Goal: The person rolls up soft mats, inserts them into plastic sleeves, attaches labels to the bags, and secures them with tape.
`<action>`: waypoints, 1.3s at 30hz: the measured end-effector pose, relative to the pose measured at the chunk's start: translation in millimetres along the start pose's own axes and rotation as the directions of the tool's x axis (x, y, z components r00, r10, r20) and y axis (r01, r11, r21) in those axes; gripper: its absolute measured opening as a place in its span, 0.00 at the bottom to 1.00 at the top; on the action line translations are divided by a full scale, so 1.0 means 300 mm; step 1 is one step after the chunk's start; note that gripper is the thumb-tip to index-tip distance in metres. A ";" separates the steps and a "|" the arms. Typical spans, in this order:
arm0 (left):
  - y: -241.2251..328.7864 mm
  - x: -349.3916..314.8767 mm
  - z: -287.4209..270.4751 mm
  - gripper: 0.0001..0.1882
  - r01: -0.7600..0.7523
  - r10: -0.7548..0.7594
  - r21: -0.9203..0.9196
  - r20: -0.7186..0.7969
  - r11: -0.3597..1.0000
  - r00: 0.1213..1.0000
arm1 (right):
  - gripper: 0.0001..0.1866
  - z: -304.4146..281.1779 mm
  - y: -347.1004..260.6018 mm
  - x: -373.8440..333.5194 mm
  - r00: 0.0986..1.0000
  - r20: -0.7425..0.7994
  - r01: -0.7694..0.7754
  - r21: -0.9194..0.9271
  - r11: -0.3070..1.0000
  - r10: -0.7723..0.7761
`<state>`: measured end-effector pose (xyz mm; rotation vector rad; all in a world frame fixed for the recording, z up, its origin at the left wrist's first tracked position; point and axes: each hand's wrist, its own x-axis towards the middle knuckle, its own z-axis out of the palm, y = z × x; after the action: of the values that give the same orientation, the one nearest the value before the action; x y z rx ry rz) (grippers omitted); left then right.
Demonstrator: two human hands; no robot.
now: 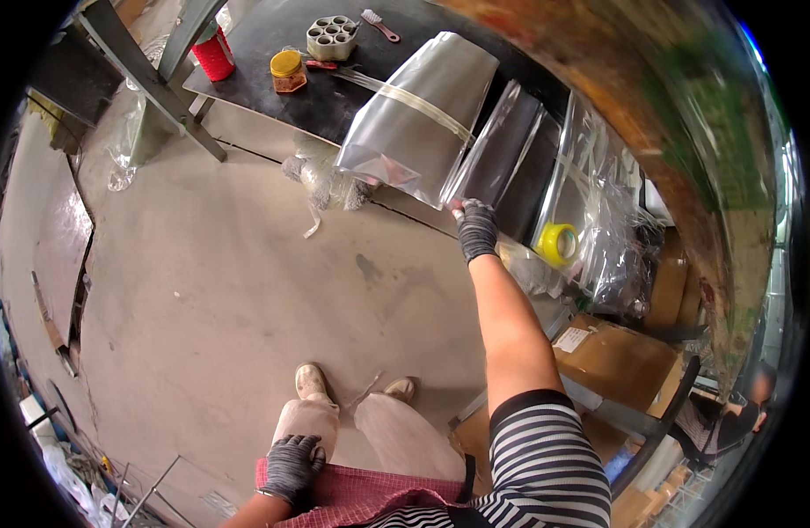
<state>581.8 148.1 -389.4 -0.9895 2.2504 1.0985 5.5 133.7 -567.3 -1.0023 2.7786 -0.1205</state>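
Observation:
My right hand (476,227), in a grey fingerless glove, reaches out to the table's near edge. Its bare fingertips pinch the lower edge of a clear plastic sheet (493,158) that lies flat there. Just left of that hand is a stack of silvery plastic sheets (418,114) with a pale strap across it. Down by my thigh, at the red checked apron (370,488), my left hand (293,465) is closed in a similar glove, its fingers curled. Whether anything is inside those fingers is hidden.
The dark table (273,110) carries a yellow-lidded jar (288,72), a grey holder with round holes (332,38), a brush (381,25) and a red container (213,55). Yellow tape (557,244) lies right of my hand. Cardboard boxes (616,361) stand lower right; a blurred brown-green surface (669,132) fills the upper right.

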 end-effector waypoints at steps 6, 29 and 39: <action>0.019 0.025 -0.009 0.16 -0.042 0.041 0.017 0.039 0.999 0.998 | 0.15 0.175 0.276 0.067 0.933 -0.341 0.159 0.111 0.981 -0.113; 0.023 0.010 0.023 0.16 0.001 -0.010 0.102 0.090 0.995 0.996 | 0.16 -0.412 0.122 0.153 0.985 -0.144 -0.017 0.488 0.873 0.099; 0.012 -0.001 0.019 0.14 -0.004 -0.011 0.124 0.120 0.992 0.993 | 0.16 -0.577 0.124 0.097 0.954 -0.196 -0.052 0.640 0.766 0.228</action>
<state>579.7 154.4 -390.8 -0.8540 2.1897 0.9766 -74.5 145.9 -407.1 -0.6214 2.6797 -1.1602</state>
